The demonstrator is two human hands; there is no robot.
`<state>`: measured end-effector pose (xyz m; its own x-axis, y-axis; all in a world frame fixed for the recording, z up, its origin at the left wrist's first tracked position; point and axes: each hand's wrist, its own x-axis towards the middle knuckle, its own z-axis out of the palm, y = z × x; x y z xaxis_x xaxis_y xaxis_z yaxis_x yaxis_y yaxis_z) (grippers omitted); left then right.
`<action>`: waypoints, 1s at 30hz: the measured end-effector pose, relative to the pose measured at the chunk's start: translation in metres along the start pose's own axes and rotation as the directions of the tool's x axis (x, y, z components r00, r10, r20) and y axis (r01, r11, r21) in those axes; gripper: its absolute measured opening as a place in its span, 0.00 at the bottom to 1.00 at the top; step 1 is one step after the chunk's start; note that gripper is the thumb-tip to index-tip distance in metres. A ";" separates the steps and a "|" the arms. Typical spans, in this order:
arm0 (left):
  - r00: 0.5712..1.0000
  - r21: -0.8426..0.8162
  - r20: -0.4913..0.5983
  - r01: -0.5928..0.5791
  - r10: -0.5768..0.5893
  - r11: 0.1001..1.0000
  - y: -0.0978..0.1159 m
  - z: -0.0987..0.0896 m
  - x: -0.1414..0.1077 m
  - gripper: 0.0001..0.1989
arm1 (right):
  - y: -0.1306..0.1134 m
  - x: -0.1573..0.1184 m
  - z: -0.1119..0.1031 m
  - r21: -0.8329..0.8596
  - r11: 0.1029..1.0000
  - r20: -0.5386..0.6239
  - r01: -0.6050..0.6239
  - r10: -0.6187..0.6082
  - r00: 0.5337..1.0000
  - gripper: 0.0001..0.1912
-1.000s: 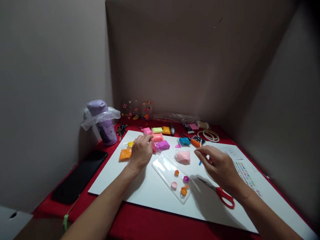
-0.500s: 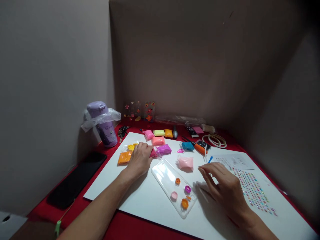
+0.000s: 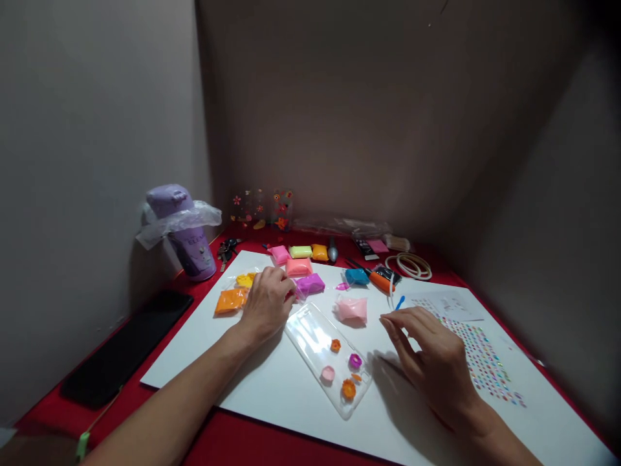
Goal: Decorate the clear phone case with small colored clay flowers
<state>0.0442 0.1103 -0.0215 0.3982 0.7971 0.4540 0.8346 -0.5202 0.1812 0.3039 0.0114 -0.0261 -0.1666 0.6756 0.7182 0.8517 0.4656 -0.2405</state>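
Note:
My left hand [image 3: 270, 299] is closed, its fingers curled over a hot-pink clay packet that they now hide almost fully. Beside it lie a purple clay packet [image 3: 310, 284], a yellow clay lump [image 3: 246, 280] and an orange clay packet [image 3: 231, 301]. My right hand [image 3: 429, 349] hovers over the board with thumb and forefinger pinched; whatever is between them is too small to make out. Between the hands rests a clear phone case [image 3: 310, 336] carrying small clay flowers, among them an orange flower [image 3: 348, 389], a purple flower [image 3: 356, 361] and a pale pink cup-shaped piece [image 3: 328, 373].
On the white board [image 3: 272, 395] are a pale pink clay packet [image 3: 352, 310], a blue clay packet [image 3: 357, 277], orange-handled pliers [image 3: 381, 281] and a gem sticker sheet [image 3: 485, 362]. A black phone [image 3: 129, 346] and a purple tumbler [image 3: 187, 239] stand left; bangles [image 3: 411, 266] lie behind.
The view has shifted slightly, so everything sits a little further left and up. My left fingers have curled in over the hot-pink packet, which showed beside them before. My right hand keeps its pinch.

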 end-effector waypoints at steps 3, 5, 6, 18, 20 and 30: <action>1.000 -0.007 -0.003 -0.015 0.015 1.000 0.000 0.000 0.000 0.05 | 0.000 -0.001 0.000 0.005 1.000 -0.004 0.014 -0.014 1.000 0.04; 1.000 -0.006 -0.003 -0.011 0.011 1.000 0.000 0.000 0.000 0.08 | 0.000 -0.002 0.001 0.014 1.000 -0.008 0.021 -0.021 1.000 0.04; 1.000 -0.008 -0.003 -0.008 0.008 1.000 0.000 0.000 -0.001 0.09 | 0.000 -0.002 0.001 0.017 1.000 -0.012 0.022 -0.022 1.000 0.04; 0.999 0.036 0.030 0.040 -0.041 0.999 -0.008 0.006 -0.003 0.05 | 0.002 -0.004 0.006 0.036 0.999 0.032 -0.031 0.030 0.999 0.06; 0.999 0.031 0.024 0.039 -0.040 0.999 -0.007 0.005 -0.003 0.03 | 0.003 -0.003 0.007 0.034 0.999 0.048 -0.030 0.028 0.998 0.05; 0.998 -0.021 -0.064 0.009 -0.011 1.000 0.012 0.001 -0.008 0.05 | 0.002 -0.002 0.019 -0.068 0.994 0.330 0.081 -0.054 0.942 0.18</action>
<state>0.0511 0.0976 -0.0239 0.3643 0.7814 0.5066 0.8301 -0.5191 0.2036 0.2969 0.0219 -0.0406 -0.3672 0.8002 0.4742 0.8672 0.4788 -0.1364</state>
